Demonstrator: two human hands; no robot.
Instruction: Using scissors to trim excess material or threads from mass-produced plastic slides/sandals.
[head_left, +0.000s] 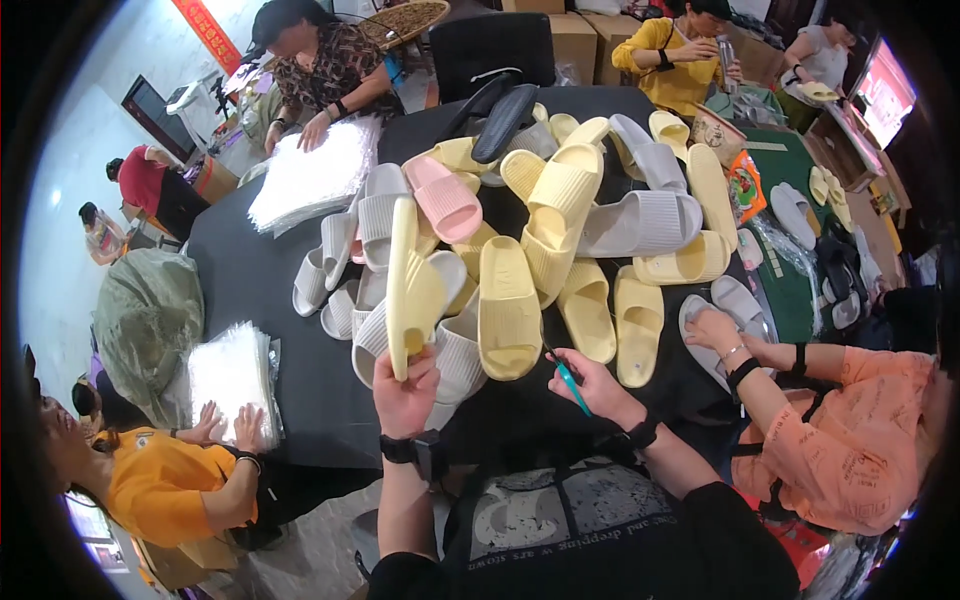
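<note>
My left hand (pixel 408 392) grips a pale yellow slipper (pixel 408 290) by its heel and holds it upright on its edge above the black table (pixel 250 290). My right hand (pixel 590 385) is closed on a small teal-handled tool (pixel 570 382), just below the heap. A large pile of yellow, grey and pink slippers (pixel 530 230) covers the middle of the table in front of both hands. A ribbed yellow slipper (pixel 508 310) lies flat between my two hands.
A person in orange at right rests a hand (pixel 712 328) on a grey slipper. Another in yellow at lower left presses a stack of clear bags (pixel 232 375). More bags (pixel 315 175) lie far left by a seated person. Cardboard boxes (pixel 575 40) stand behind.
</note>
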